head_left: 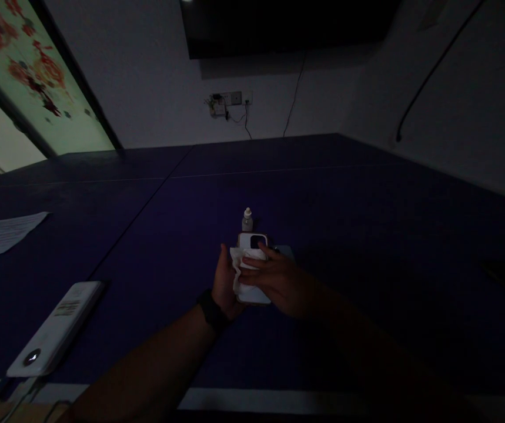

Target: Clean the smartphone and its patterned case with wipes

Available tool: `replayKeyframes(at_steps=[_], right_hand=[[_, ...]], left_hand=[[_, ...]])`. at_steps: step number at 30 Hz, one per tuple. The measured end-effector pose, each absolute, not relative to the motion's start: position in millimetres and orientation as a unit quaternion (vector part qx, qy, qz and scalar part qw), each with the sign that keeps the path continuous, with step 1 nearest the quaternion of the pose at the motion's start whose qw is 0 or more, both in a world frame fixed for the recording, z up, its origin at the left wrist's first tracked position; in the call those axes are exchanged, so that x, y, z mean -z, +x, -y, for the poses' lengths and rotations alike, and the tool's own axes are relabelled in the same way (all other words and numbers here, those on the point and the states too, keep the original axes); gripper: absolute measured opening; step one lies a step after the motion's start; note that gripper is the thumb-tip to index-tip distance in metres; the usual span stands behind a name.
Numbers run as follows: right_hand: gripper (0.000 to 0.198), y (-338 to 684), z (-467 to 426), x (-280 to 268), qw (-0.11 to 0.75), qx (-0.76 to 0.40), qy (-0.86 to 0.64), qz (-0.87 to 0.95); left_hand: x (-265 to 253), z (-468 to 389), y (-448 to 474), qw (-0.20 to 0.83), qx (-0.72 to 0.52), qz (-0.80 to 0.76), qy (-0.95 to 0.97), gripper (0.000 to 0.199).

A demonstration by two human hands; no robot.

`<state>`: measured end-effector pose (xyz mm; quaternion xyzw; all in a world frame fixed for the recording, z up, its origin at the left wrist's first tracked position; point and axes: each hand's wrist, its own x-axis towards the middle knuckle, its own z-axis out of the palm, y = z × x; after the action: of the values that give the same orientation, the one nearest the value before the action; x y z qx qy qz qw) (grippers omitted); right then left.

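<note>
A white phone [256, 295] lies back side up in my left hand [226, 281], its dark camera block at the far end. The left palm and fingers support it from the left and below; a dark watch circles that wrist. My right hand [278, 279] presses a crumpled white tissue [237, 258] against the phone's back, with the fingers laid across it. Just beyond the phone stands a small clear bottle [247, 222] with a white cap. Partly hidden behind the right hand is a flat light-blue item [286, 251] whose kind I cannot make out.
A white power bank [56, 329] with cables at its near end lies on the dark blue table [181, 235]. Printed paper [7, 235] rests at the far left. Wall sockets with wires [228, 101] and a dark screen [287, 26] are beyond the table.
</note>
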<state>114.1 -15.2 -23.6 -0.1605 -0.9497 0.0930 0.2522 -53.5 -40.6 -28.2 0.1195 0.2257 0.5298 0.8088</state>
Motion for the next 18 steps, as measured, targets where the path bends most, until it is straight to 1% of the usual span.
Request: replayKeyframes(at_steps=[3, 8, 14, 18], right_hand=[[0.047, 115.5, 16.1, 21.8, 0.264, -0.104, -0.147, 0.948], [0.051, 114.1, 16.7, 20.8, 0.241, -0.092, -0.162, 0.953], [0.051, 115.8, 16.7, 16.7, 0.278, -0.083, -0.194, 0.937], [0.048, 115.3, 18.7, 13.8, 0.259, -0.112, -0.164, 0.945]], left_hand=[[31.1, 38.8, -53.9, 0.808, -0.535, -0.208, 0.132, 0.074], [29.6, 37.7, -54.3, 0.811, -0.53, -0.214, 0.128, 0.075], [24.7, 39.9, -52.6, 0.804, -0.53, -0.239, 0.124, 0.074], [26.1, 39.4, -52.3, 0.802, -0.54, -0.23, 0.114, 0.073]])
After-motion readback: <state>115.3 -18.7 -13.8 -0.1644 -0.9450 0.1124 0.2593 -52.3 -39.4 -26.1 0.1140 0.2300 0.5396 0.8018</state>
